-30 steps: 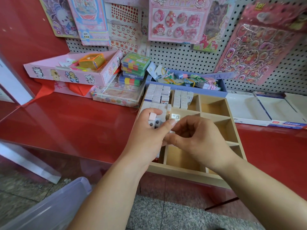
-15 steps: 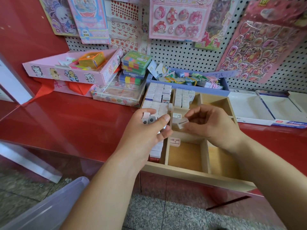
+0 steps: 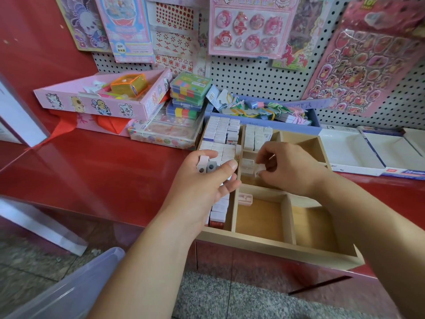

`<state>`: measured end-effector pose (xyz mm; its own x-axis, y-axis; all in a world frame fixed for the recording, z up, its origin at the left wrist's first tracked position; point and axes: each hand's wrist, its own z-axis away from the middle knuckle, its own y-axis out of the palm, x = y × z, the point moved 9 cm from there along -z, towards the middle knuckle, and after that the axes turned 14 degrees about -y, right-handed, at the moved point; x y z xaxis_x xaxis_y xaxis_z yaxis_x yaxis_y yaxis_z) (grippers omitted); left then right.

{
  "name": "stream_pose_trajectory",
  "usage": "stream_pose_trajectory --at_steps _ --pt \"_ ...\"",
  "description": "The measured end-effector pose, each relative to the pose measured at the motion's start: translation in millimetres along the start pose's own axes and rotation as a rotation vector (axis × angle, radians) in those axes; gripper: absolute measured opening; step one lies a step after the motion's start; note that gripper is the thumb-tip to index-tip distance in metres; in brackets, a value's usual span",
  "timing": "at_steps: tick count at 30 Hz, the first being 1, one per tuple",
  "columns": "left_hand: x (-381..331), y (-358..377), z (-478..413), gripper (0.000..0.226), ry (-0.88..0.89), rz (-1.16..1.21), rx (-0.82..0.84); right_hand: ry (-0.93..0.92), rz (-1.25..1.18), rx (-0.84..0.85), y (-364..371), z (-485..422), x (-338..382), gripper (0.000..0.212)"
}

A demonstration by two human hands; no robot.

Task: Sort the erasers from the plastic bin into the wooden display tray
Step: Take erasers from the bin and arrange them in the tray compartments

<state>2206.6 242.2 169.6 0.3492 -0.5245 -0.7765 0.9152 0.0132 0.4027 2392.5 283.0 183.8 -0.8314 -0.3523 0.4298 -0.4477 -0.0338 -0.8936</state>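
Small pale blocks, white and pinkish, the erasers [image 3: 222, 132] fill the tray's [image 3: 276, 246] left compartments in rows. The left hand [image 3: 202, 180] has its grip curled round several. The right hand [image 3: 292, 171] pinches one over a middle compartment, its print blurred. The bin [image 3: 69, 288] is cut off.

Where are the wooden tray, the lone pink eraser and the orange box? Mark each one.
wooden tray [image 3: 276, 248], head view, its front rim.
lone pink eraser [image 3: 245, 199], head view, its top face.
orange box [image 3: 128, 85], head view, its middle.
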Motion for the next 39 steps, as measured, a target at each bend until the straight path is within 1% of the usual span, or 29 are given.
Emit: stream_pose_trajectory --at_steps 7,13,19,22,23,27,30,33,36,39 --pt "0 1 0 0.037 0.0 -0.017 0.005 -0.044 0.072 0.111 15 -6 7 0.017" --pt "1 -1 -1 0.037 -0.003 -0.024 0.007 -0.02 0.064 0.084 21 -10 1 0.018" --pt "2 -1 -2 0.039 -0.002 -0.058 0.003 -0.114 0.075 0.14 26 -10 6 0.017" --pt "3 0 -2 0.041 0.0 -0.082 0.008 -0.132 0.092 0.183 31 -13 6 0.021" --pt "3 0 -2 0.042 0.0 -0.084 0.01 -0.122 0.097 0.173 31 -15 4 0.02" --pt "4 0 -3 0.042 -0.012 -0.076 0.019 -0.052 0.105 0.099 21 -18 -3 0.006" --pt "5 3 -3 0.043 -0.027 -0.077 0.046 -0.043 0.113 0.13 25 -19 -2 0.006" --pt "7 6 -3 0.045 -0.051 -0.079 0.071 -0.025 0.117 0.119 20 -18 -2 0.004" --pt "8 7 -3 0.046 -0.064 -0.088 0.081 0.021 0.086 0.154 18 -17 -4 0.017" --pt "8 6 -2 0.046 -0.068 -0.061 0.083 0.054 0.127 0.2 19 -19 -3 0.018"
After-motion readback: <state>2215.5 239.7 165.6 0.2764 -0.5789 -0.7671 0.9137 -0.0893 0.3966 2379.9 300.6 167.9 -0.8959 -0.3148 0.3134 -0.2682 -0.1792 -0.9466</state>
